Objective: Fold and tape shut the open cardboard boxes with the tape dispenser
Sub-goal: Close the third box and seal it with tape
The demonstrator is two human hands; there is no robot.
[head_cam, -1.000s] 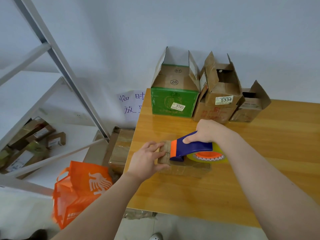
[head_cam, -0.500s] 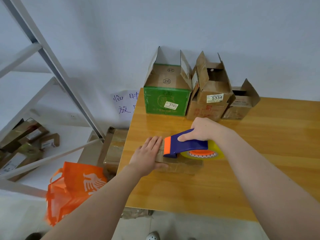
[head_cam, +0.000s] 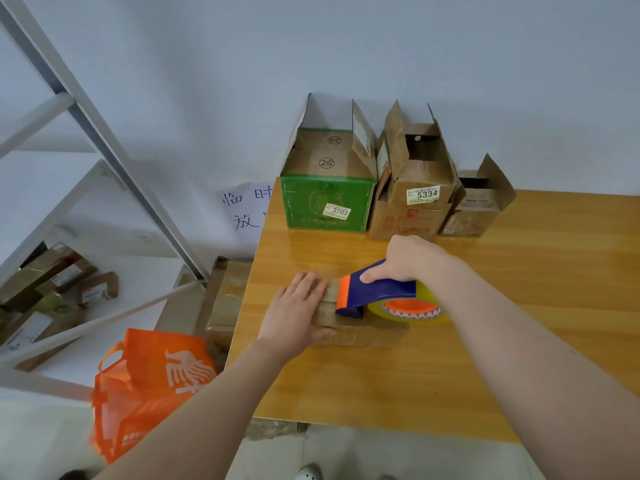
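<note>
Cardboard, low and flat: the small box (head_cam: 367,333) now being sealed lies near the left edge of the wooden table (head_cam: 450,382), its flaps folded down. The left hand (head_cam: 298,308) lies spread flat on the box's left end, fingers straight and close together, pressing the top down. The right hand (head_cam: 408,261) is curled round the blue handle of the tape dispenser (head_cam: 377,293). The dispenser's orange-edged nose rests on the box top just beside the left fingertips, and the clear tape roll (head_cam: 414,309) sits over the box's right half. Whether a strip already covers the seam cannot be told, since the hands and the dispenser hide most of the top. Judged from this layout, folding of this box is complete and taping is the step in hand. Against the wall at the back of the table, three boxes stand with flaps raised: a green box (head_cam: 327,206) labelled 3703, a brown box (head_cam: 408,220) labelled 5334, and a smaller carton (head_cam: 474,211). All three await folding and taping, so most of the task appears to lie ahead. Closed cartons (head_cam: 228,299) sit on the floor left of the table, beside an orange bag (head_cam: 149,386).
</note>
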